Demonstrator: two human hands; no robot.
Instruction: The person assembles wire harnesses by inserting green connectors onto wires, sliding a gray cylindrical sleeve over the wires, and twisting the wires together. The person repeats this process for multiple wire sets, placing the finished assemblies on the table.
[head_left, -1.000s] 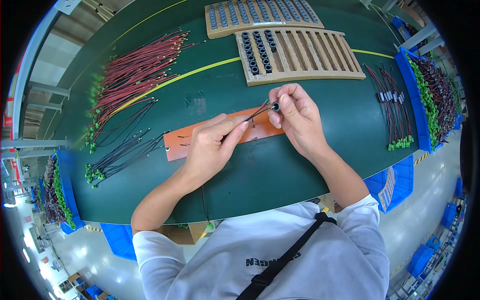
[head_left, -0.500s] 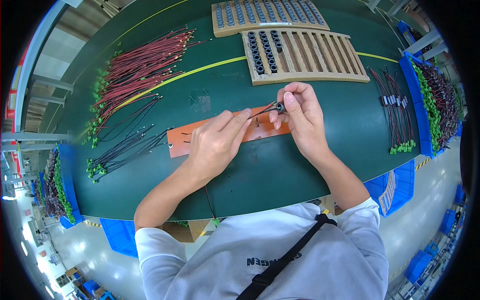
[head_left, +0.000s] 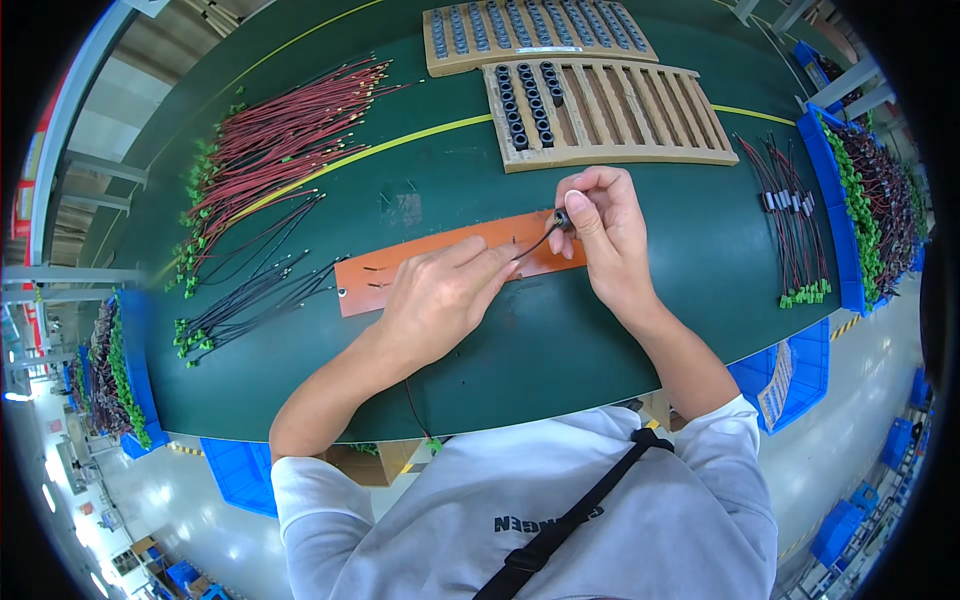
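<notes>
Between the thumb and fingers of my right hand (head_left: 612, 235) is a small black ring core (head_left: 563, 217), held just above the right end of an orange board (head_left: 358, 285). My left hand (head_left: 440, 300) is over the middle of that board, its fingers pinched on a thin dark wire (head_left: 538, 245) that runs up to the ring. Whether the wire passes fully through the ring is too small to tell. Below my left wrist a dark red lead (head_left: 414, 403) trails to a green connector (head_left: 433, 445) at the table edge.
Red wires (head_left: 290, 130) with green connectors are heaped at the left, black wires (head_left: 255, 300) nearer. A cardboard tray (head_left: 620, 155) of black rings lies ahead, another tray (head_left: 440, 67) beyond it. At right are wires with grey cylinders (head_left: 790, 203) and a blue bin (head_left: 848, 260).
My left hand has shifted slightly down, away from the ring. A single dark wire now stretches between its fingers and the ring, where strands earlier lay close together. My right hand barely moves.
</notes>
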